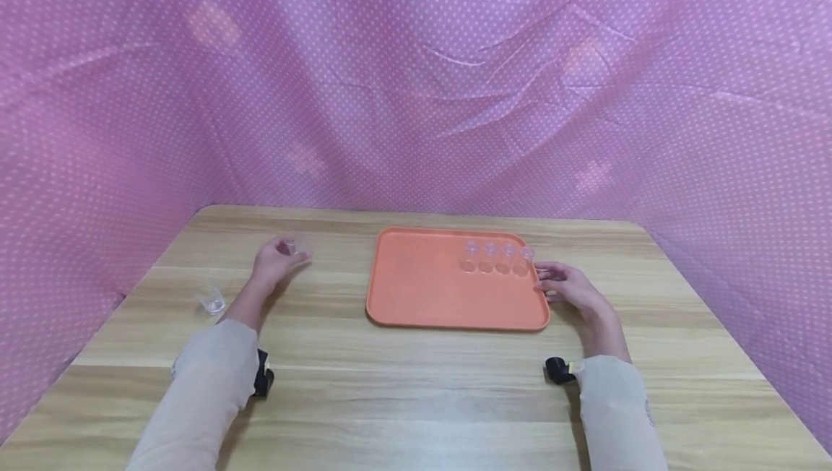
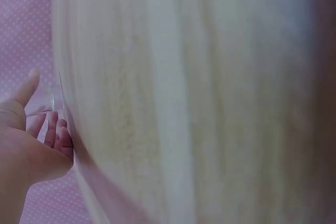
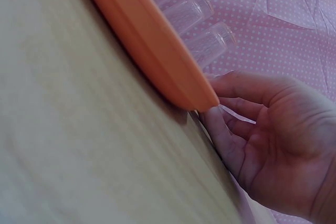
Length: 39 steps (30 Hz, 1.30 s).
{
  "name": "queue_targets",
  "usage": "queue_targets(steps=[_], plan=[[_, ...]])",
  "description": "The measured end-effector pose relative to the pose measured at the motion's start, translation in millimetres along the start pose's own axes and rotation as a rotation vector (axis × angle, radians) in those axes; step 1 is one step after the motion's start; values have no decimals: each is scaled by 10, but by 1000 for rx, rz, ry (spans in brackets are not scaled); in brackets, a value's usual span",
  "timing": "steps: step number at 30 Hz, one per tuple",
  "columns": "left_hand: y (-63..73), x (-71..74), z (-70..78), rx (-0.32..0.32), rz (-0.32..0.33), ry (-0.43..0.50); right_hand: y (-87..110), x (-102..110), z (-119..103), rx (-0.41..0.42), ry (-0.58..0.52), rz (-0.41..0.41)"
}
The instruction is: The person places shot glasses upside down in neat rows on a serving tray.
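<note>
The orange tray (image 1: 422, 290) lies on the wooden tabletop (image 1: 403, 384), right of the middle and nearer the far edge than the near one. A strip of wood runs between its far rim and the tabletop's far edge, a deeper stretch spreads from its near rim toward the person, and a wide gap separates its left rim from the left hand (image 1: 273, 265).

That hand, toward the tabletop's far left corner, holds a clear cup (image 1: 296, 247) between thumb and curled fingers. A second cup (image 1: 212, 302) stands nearer the left edge, just beside the left forearm, with room around its outer side.

The right hand (image 1: 568, 287) grips the tray's right rim with bent fingers, close to the end of the cup row (image 1: 495, 258). This row holds four clear cups side by side, toward the tray's far right corner; the orange shows through their walls.

The right wrist view shows the tray's outer wall and the fingertips at its rim, but only three cups of the row. The left wrist view shows the open palm side and spread thumb about the held cup, which the head view partly hides, plus a sliver of orange. Dotted pink cloth (image 1: 364, 95) hangs beyond the tabletop.
</note>
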<state>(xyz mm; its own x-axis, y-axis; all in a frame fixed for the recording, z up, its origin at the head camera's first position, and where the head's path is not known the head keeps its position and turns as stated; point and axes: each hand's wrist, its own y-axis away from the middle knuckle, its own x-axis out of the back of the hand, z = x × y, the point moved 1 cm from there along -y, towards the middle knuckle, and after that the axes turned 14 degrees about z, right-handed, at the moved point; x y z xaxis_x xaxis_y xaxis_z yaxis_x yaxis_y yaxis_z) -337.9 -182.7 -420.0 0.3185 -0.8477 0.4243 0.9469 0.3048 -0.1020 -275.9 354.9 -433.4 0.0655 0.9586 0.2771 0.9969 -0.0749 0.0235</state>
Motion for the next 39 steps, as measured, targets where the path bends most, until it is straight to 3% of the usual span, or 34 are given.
queue_targets(steps=[11, 23, 39], plan=[[-26, 24, -115, 1, -38, -8, -4, 3, -11, -2, -11, 3], [-52, 14, -186, -76, 15, -99, -14, 3, 14, -4, -14, 1], [-72, 0, -171, -103, 14, -134, -8, 2, 4, -4, -17, 6]])
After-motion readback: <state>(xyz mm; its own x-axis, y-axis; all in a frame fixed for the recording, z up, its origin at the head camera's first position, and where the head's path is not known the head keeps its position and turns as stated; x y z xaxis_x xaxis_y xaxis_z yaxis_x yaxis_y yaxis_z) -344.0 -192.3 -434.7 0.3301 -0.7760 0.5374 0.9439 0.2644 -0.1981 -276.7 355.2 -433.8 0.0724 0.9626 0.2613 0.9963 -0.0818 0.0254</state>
